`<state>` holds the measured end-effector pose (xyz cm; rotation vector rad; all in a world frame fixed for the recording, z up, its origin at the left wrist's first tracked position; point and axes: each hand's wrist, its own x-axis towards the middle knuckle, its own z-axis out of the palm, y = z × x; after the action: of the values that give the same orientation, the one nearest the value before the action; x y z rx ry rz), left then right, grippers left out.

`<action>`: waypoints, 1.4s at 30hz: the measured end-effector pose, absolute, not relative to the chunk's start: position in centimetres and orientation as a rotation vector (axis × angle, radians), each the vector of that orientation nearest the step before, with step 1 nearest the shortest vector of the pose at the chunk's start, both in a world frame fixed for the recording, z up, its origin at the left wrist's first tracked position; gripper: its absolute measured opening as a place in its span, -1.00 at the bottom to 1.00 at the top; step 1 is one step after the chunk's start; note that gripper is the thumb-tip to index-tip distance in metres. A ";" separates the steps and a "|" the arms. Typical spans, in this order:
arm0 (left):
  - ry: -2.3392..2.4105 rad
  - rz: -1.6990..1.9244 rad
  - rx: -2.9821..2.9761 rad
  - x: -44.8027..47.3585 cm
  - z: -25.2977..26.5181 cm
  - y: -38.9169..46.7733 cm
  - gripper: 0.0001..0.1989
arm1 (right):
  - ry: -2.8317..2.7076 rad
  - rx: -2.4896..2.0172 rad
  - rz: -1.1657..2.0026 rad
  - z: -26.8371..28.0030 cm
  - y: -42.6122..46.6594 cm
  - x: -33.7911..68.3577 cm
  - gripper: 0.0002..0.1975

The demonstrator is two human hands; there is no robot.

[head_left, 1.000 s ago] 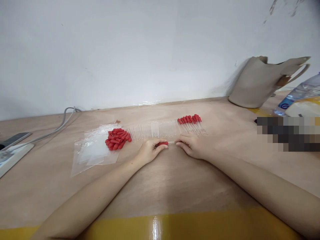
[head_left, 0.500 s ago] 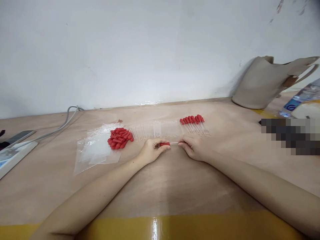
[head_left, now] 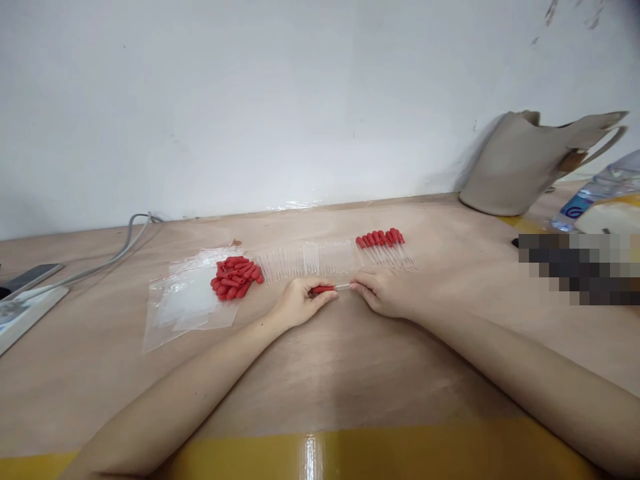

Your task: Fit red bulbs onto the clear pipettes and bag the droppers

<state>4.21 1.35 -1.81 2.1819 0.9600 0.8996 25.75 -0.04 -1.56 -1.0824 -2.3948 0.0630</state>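
- At two o'clock from the right hand (head_left: pixel 383 291), a bottle (head_left: pixel 607 181) bore a blue label (head_left: pixel 575 209) with a round mark; any lettering was illegible.
- The left hand (head_left: pixel 299 301) gripped a red bulb (head_left: pixel 323 289), while the right fingertips pinched the clear tube (head_left: pixel 343 287) at the bulb's three o'clock.
- Loose red bulbs (head_left: pixel 235 279) lay toward the left hand's ten o'clock; red-capped tubes (head_left: pixel 381 239) at the right hand's twelve.
- Half a second earlier, both grasps looked the same; the view had since shifted slightly.
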 end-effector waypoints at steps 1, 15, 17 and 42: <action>0.961 0.888 2.186 4.2 -1.7 1.4 -0.78 | -2.388 -1.098 0.100 -1.5 0.0 25.9 -0.75; 0.934 0.840 2.410 4.0 -1.6 1.3 -0.80 | -2.320 -1.019 -0.033 -3.1 -0.1 26.3 -0.78; 0.950 0.825 2.445 4.0 -1.7 1.2 -0.77 | -2.313 -1.027 -0.061 -3.0 -0.3 26.2 -0.77; 0.913 0.875 2.390 4.3 -2.0 1.0 -0.76 | -2.274 -1.230 0.547 -0.6 -1.0 24.2 -0.70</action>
<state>4.32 1.01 -1.96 2.3897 0.9128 0.8750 24.18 -0.98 -0.57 -1.2301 -2.2741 0.5473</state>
